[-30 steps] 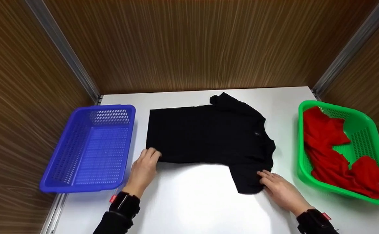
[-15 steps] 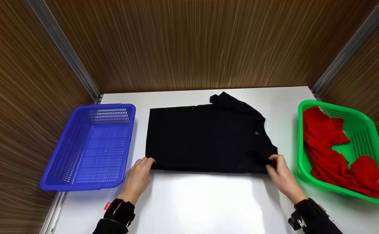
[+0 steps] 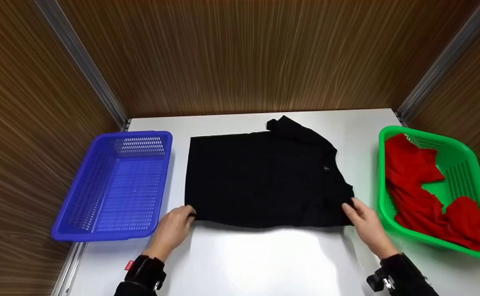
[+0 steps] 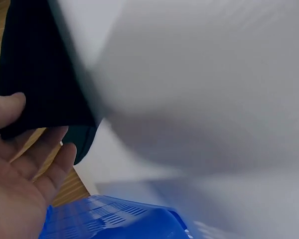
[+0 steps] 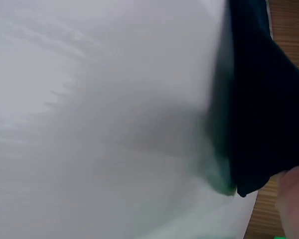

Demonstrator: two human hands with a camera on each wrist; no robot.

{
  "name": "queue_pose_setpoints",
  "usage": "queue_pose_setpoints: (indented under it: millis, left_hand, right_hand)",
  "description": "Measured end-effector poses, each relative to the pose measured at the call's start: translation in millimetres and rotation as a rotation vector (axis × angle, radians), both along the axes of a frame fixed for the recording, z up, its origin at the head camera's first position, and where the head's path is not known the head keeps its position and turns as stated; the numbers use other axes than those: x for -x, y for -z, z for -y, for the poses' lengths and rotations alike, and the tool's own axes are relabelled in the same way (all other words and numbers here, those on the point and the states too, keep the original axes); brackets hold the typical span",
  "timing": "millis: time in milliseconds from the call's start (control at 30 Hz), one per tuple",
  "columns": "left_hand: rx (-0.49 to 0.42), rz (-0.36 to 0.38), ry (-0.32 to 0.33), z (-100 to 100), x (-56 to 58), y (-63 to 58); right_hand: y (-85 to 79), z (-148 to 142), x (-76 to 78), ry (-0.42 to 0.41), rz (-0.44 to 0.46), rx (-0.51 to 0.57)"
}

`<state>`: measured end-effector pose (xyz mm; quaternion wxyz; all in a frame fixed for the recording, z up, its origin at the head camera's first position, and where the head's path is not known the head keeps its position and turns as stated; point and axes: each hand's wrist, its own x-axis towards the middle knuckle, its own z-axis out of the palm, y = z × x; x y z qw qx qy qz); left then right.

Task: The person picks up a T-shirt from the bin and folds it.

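Note:
A black T-shirt (image 3: 260, 176) lies sideways on the white table, its hem to the left and its collar to the right. One sleeve points toward the back wall; the near sleeve is out of sight. My left hand (image 3: 172, 230) pinches the near hem corner, and the left wrist view shows the thumb over the cloth (image 4: 45, 69) with fingers beneath. My right hand (image 3: 367, 226) pinches the near shoulder end by the collar. The near edge between both hands looks slightly raised off the table. In the right wrist view, only part of the right hand (image 5: 295, 201) shows beside the cloth (image 5: 269, 109).
A blue plastic basket (image 3: 163, 185) stands left of the shirt with nothing in it. On the right, a green basket (image 3: 383, 197) holds red cloth (image 3: 412, 181). Wood-grain panels (image 3: 240, 57) enclose the white table (image 3: 264, 259) at the back and sides.
The right hand went from the near sleeve to the shoulder end, and that sleeve went out of sight. Both hands then drew the shirt's near edge toward the body.

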<state>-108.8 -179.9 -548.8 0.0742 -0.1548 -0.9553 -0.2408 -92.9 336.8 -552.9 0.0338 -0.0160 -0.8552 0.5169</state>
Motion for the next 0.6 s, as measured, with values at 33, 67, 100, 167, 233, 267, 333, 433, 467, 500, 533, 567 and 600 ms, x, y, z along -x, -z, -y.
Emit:
queue_pose_setpoints:
  millis: [33,67,100,167,233,267,333,433,467,500,533,567,600]
  left_hand:
    - [-0.027,0.034,-0.008,0.6,0.3,-1.3]
    - [-0.052,0.068,-0.017,1.0,0.7,-2.6]
    - [-0.072,0.101,-0.028,1.3,1.1,-4.3]
    - [-0.099,0.149,-0.051,1.6,2.5,-7.3]
    - [-0.111,0.183,-0.067,0.9,3.9,-9.8]
    - [-0.118,0.199,-0.074,0.3,4.6,-11.2]
    - [-0.131,0.222,-0.090,-1.2,6.2,-13.1]
    - [-0.144,0.227,-0.128,-4.0,9.2,-14.6]
    - [-0.146,0.221,-0.146,-5.1,10.4,-15.0]
    - [-0.146,0.211,-0.165,-6.4,11.9,-14.7]
    - [-0.147,0.200,-0.187,-7.6,13.6,-14.5]
    - [-0.149,0.190,-0.210,-9.1,15.6,-14.3]
    - [-0.154,0.185,-0.232,-10.7,17.7,-14.2]
  right_hand:
    - [-4.3,-2.2,-0.4,-0.009,0.018,0.070]
    - [-8.5,-4.2,-0.7,-0.018,0.032,0.131]
    - [-12.5,-6.2,-1.0,-0.031,0.046,0.182]
    - [-17.6,-9.0,-1.1,-0.062,0.064,0.256]
    - [-20.8,-10.3,-0.2,-0.098,0.079,0.313]
    - [-22.1,-10.3,0.2,-0.115,0.089,0.329]
    - [-24.1,-9.4,2.0,-0.139,0.104,0.349]
    - [-28.5,-6.2,7.7,-0.123,0.111,0.309]
    - [-30.0,-5.0,10.7,-0.103,0.100,0.289]
    - [-31.7,-3.7,14.3,-0.077,0.083,0.263]
    - [-33.3,-2.5,18.3,-0.044,0.066,0.233]
    - [-35.0,-1.3,22.8,-0.013,0.046,0.201]
    - [-36.6,0.0,27.6,0.020,0.028,0.176]
